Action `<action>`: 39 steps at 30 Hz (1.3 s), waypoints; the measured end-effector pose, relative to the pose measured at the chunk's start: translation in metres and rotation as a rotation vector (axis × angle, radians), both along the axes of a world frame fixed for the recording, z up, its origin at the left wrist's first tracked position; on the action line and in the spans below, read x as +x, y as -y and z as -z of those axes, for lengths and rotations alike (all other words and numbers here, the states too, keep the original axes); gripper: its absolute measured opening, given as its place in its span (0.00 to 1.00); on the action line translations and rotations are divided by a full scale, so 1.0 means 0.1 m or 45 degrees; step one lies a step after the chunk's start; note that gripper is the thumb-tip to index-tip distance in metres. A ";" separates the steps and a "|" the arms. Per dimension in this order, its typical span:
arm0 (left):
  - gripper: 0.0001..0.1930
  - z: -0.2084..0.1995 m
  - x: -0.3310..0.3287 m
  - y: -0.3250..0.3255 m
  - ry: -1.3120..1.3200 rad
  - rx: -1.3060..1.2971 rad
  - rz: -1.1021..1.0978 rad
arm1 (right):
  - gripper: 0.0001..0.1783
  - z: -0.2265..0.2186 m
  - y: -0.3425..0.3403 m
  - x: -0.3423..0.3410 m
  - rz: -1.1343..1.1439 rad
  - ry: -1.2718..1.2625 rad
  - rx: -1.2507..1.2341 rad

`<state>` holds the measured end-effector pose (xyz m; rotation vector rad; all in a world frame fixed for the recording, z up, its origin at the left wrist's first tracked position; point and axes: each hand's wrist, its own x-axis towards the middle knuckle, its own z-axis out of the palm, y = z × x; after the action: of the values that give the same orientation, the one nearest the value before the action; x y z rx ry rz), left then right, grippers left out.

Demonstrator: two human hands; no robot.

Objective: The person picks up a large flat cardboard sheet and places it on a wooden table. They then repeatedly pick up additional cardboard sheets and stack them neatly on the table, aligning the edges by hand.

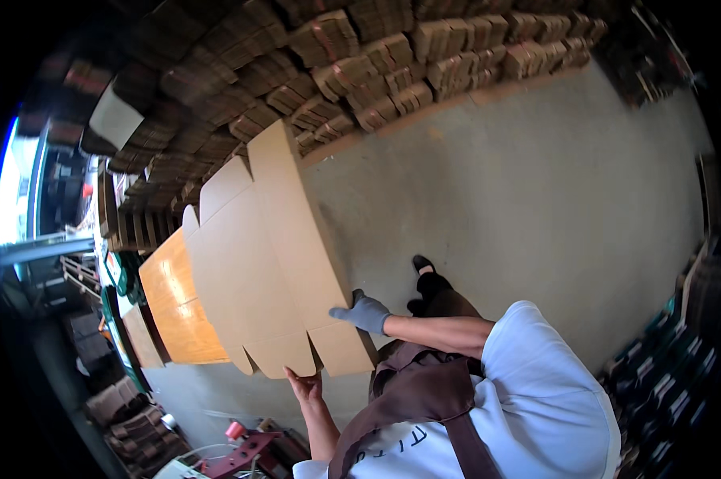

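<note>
A large flat die-cut cardboard sheet [253, 247], brown with slots and flaps along its edges, stretches out in front of me. My right hand [364, 312], in a grey glove, is closed on its right edge, with the thumb lying over the upper face. At the near edge, beside a slot, my bare left hand [305, 386] grips a flap; some of its fingers are hidden under the board. The sheet's far left part overlaps an orange-brown wooden tabletop [177, 299].
Bundled stacks of folded cardboard [360, 68] line the far side. A machine with a red knob [245, 439] stands near my left side. Dark green and black stacked items [664, 375] fill the right. Grey concrete floor [504, 191] lies between.
</note>
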<state>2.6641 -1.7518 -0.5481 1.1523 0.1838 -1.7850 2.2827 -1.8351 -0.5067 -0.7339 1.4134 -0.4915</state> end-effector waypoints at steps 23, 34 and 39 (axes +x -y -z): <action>0.33 -1.22 0.44 0.42 0.614 -0.124 0.294 | 0.46 -0.92 0.05 0.42 0.239 0.187 -0.524; 0.30 -0.74 0.71 0.37 0.238 -0.053 0.158 | 0.52 -0.49 -0.11 0.55 0.330 0.187 -0.407; 0.34 0.00 0.37 0.19 0.271 0.209 -0.074 | 0.54 0.16 -0.22 0.39 0.275 -0.090 -0.169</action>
<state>2.7007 -1.7707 -0.5483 1.4304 0.2384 -1.6065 2.3221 -1.8134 -0.5232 -0.7140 1.5459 -0.7395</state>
